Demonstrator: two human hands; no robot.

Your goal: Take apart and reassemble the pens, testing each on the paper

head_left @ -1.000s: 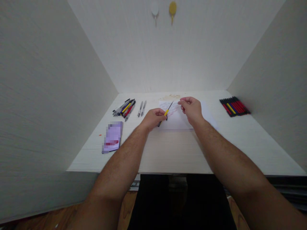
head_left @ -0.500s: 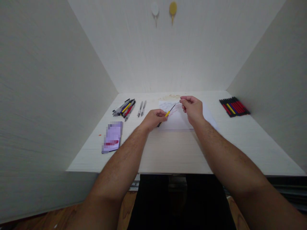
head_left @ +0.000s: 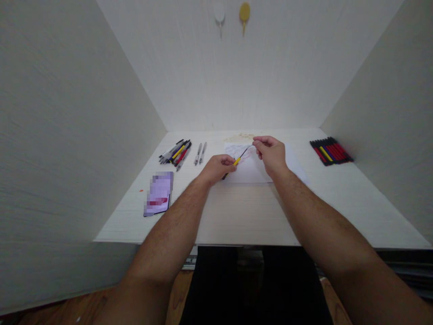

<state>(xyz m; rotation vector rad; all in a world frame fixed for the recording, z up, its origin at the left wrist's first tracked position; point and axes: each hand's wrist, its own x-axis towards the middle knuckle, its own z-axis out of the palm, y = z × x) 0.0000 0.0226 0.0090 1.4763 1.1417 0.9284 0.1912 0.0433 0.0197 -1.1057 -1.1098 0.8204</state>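
Yellow pen (head_left: pixel 237 161), gripped in the left hand (head_left: pixel 216 169) over white paper (head_left: pixel 255 174) on the bench (head_left: pixel 243 212), slants apparently so its thin tip meets the small piece (head_left: pixel 251 145), too fine to identify, pinched by the right hand (head_left: pixel 272 154).

I work in dim, grey, diffuse light. The desk (head_left: pixel 233 221) looks pale, softly shaded between my forearms (head_left: pixel 184 210), which the wide lens stretches toward the edges; my lap (head_left: pixel 219 289) sinks into black. Writing (head_left: pixel 233 150) on the paper (head_left: pixel 253 175) blurs, the phone screen (head_left: pixel 160 189) is pixelated, and detail between the yellow barrel (head_left: pixel 237 161) and my right hand (head_left: pixel 273 155) is mushy.
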